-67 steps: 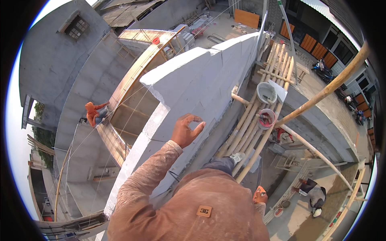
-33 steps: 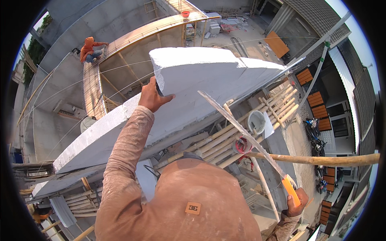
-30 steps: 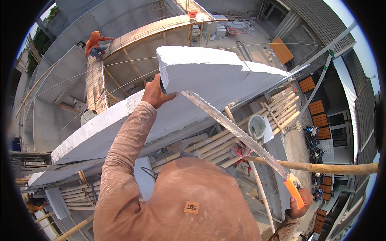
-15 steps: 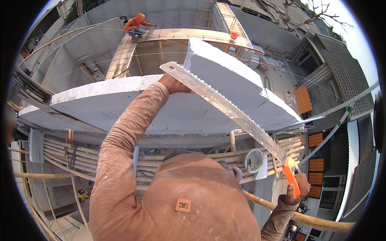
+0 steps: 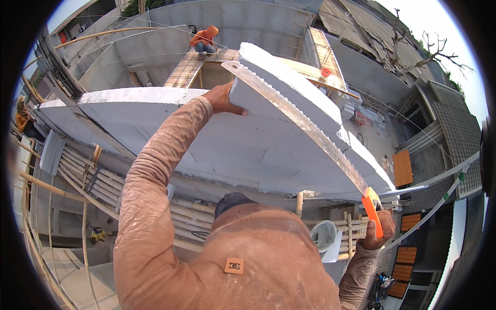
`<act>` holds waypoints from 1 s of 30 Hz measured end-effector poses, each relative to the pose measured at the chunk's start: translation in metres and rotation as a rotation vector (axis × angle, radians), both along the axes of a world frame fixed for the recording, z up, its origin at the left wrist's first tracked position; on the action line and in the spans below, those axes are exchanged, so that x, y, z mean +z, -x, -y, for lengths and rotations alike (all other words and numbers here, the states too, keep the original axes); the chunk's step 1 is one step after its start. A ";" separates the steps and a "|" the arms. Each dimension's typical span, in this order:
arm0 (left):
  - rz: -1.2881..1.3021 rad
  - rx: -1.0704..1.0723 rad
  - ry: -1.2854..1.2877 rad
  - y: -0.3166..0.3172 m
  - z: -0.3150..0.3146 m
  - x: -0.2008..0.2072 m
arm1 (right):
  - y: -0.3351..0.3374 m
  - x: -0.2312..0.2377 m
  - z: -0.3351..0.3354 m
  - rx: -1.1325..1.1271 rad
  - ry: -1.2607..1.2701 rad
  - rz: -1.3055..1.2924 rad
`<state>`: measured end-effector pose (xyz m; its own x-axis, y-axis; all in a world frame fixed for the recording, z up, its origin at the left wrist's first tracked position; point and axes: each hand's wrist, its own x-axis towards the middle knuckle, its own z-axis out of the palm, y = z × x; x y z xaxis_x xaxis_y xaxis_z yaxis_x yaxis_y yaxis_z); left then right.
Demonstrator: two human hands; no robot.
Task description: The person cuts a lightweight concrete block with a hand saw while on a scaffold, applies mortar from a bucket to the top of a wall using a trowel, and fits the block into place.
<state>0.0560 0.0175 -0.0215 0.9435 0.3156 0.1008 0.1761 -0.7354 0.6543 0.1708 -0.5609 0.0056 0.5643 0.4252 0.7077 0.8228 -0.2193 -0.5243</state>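
My right hand (image 5: 380,231) is closed round the orange handle of a hand saw (image 5: 305,132). The saw's long toothed blade slants up to the left across a white block (image 5: 258,106), its teeth facing up toward the block's top edge. Whether the teeth touch the block, I cannot tell. This block stands on top of a wall of similar white blocks (image 5: 155,124). At the block's left end, my left hand (image 5: 226,99) grips the edge, thumb on the near face; the other fingertips are partly hidden.
Bamboo poles (image 5: 191,219) lie along the wall's near side, with a grey bucket (image 5: 324,235) by them. Beyond the wall, a person in orange (image 5: 204,40) squats on wooden formwork (image 5: 182,70). Another person (image 5: 25,118) is at the far left. Thin strings cross overhead.
The view has shifted and tilted. My left hand's thumb now shows on the block's near face, clear of the blade. The saw's tip has risen slightly; the right hand keeps its grip.
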 end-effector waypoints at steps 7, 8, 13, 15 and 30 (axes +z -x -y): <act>-0.056 -0.087 0.011 0.000 -0.016 -0.009 | -0.018 -0.004 -0.002 0.062 0.029 -0.026; -0.046 -0.094 -0.003 -0.001 -0.014 -0.008 | -0.020 -0.005 -0.002 0.060 0.027 -0.031; -0.025 -0.051 0.004 0.003 -0.004 0.003 | -0.021 -0.011 -0.003 0.053 -0.005 -0.042; -0.012 -0.057 -0.016 0.005 -0.003 0.004 | -0.020 -0.013 -0.005 0.051 -0.009 -0.046; -0.133 -0.004 0.030 0.004 0.003 0.009 | -0.033 -0.010 0.017 -0.029 0.032 -0.038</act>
<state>0.0517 0.0146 -0.0128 0.9492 0.3127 -0.0348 0.2599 -0.7169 0.6469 0.2038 -0.5774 -0.0040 0.6026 0.4304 0.6720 0.7957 -0.2596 -0.5472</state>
